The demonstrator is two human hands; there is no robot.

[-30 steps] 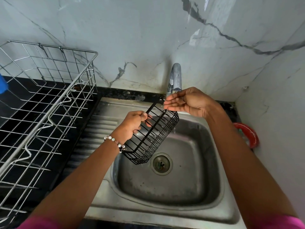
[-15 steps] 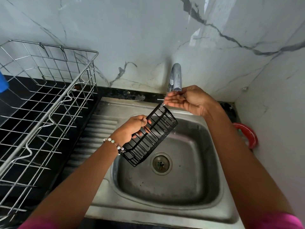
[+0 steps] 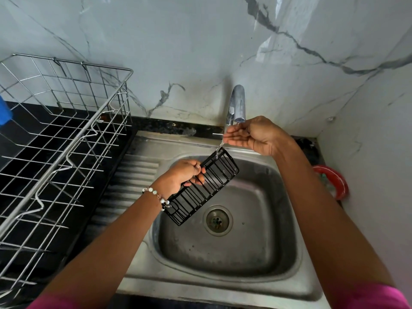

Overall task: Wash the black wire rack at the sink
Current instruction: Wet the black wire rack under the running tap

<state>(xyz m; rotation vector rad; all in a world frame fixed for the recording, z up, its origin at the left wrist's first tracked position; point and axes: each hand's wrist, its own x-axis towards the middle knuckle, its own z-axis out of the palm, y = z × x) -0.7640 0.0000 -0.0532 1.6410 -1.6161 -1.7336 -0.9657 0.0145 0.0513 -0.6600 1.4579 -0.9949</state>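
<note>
Head view: black wire rack (image 3: 207, 186) over sink (image 3: 234, 284).

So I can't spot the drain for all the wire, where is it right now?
In the head view the drain sits in the middle of the sink basin floor, just right of the lower end of the black wire rack held by the left hand.

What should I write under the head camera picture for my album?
Left hand holds the black wire rack over the steel sink while the right hand cups water under the tap.
</note>
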